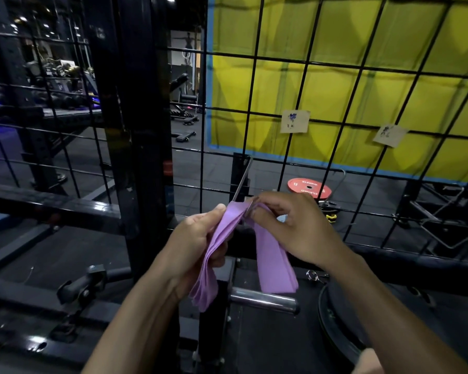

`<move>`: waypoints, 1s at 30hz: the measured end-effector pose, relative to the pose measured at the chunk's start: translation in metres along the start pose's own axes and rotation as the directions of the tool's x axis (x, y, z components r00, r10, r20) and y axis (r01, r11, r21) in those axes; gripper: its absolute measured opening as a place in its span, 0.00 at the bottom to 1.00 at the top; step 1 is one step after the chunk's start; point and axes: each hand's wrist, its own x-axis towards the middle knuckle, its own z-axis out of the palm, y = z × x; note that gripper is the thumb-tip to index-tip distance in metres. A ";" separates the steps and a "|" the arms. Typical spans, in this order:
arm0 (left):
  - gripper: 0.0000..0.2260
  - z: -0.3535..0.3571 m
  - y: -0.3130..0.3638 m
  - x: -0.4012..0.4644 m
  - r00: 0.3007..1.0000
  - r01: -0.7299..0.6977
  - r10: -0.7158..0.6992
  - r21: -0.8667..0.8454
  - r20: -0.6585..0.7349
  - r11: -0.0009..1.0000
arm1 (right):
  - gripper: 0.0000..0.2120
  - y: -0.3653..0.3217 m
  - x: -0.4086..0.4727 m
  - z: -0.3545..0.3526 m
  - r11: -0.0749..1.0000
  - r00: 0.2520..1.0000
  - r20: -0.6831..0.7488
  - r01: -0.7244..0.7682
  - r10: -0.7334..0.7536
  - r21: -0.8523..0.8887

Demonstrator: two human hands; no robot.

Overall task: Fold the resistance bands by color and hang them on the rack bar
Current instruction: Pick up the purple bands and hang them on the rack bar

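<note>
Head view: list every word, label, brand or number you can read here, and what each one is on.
"ELEIKO": white lettering on the red weight plate on the floor, printed twice; its smaller numbers are too blurred to read.
Two paper notes on the wire grid: dark ink marks, unreadable.
Purple resistance bands: no text visible.

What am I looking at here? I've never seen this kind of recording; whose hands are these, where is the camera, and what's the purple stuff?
There is one picture, from a camera worn on a person's head, looking forward and down at their own bare hands in a gym. The left hand grips a folded stack of purple bands. The right hand pinches the top of the fold, right at a thin metal bar that sticks out from the black wire grid, so the bands hang down on both sides. Behind the grid are a yellow wall and a red weight plate on the floor. A short chrome peg sits lower down.
</note>
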 end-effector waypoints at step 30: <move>0.10 -0.016 -0.077 -0.017 0.974 -0.228 0.218 0.250 0.068 0.941 | 0.21 -0.009 -0.075 0.073 0.903 0.929 -0.187 -0.239 0.320 0.357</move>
